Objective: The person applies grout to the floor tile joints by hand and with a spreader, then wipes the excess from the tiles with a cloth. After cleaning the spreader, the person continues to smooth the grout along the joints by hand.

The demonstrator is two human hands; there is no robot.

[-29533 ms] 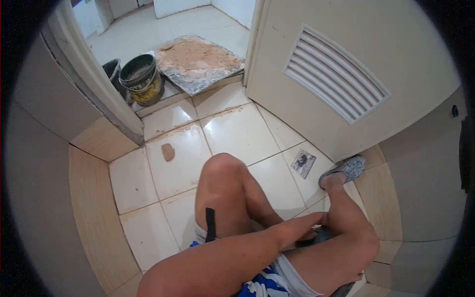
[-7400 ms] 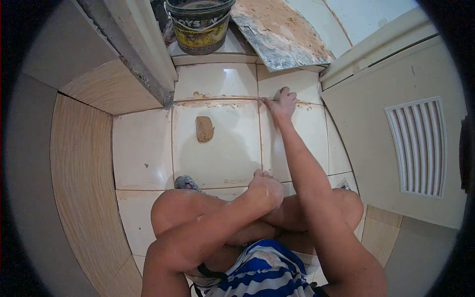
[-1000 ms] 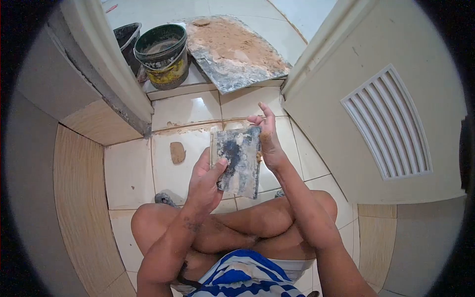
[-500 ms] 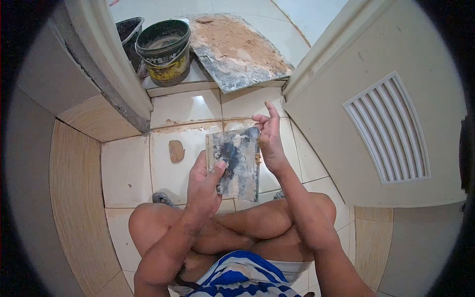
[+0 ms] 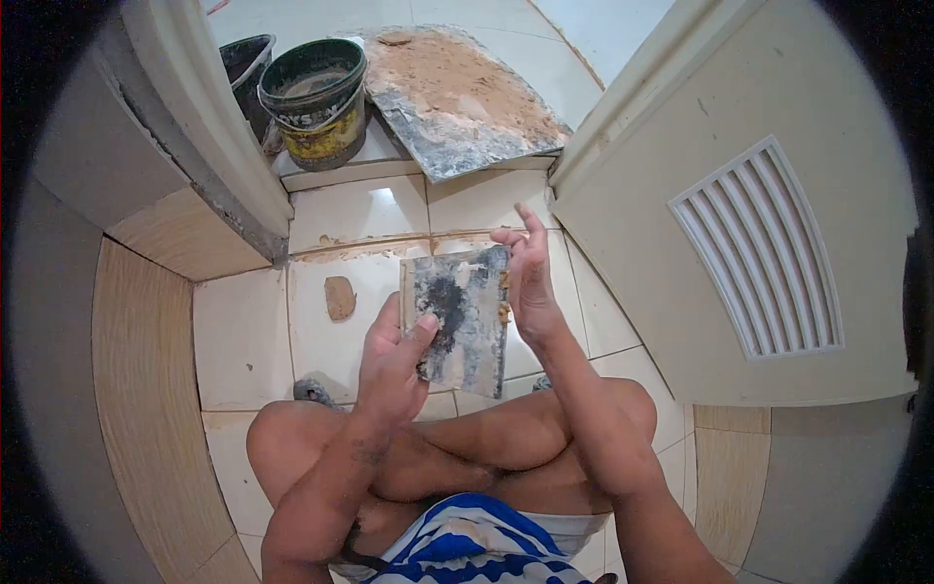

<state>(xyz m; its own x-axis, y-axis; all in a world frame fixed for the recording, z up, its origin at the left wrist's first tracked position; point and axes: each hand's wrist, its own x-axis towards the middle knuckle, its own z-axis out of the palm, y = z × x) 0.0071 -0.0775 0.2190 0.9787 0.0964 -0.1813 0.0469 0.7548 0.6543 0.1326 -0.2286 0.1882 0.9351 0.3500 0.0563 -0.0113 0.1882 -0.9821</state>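
Observation:
A rectangular piece of tile [image 5: 455, 321], its face smeared with grey, black and beige mortar, is held over the floor by my left hand [image 5: 394, 365]. The left thumb presses on its face while the other fingers go behind it. Beside the tile's right edge is my right hand [image 5: 533, 282], fingers stretched out and pointing away from me, the palm side close against that edge. Small brown lumps of mortar cling to the edge there. On the floor left of the tile lies a flat brown fragment [image 5: 340, 299].
Past the doorway sill stand a green-and-yellow bucket [image 5: 326, 136] and a dark bucket [image 5: 249, 76]. A board [image 5: 443, 161] spread with brown mortar overhangs the sill. To the right is a door with a white vent grille [image 5: 764, 248]; a door frame [image 5: 219, 127] rises on the left.
The whole view has shifted slightly left. My hands and the tile keep nearly the same positions relative to each other, the right hand still along the tile's right edge.

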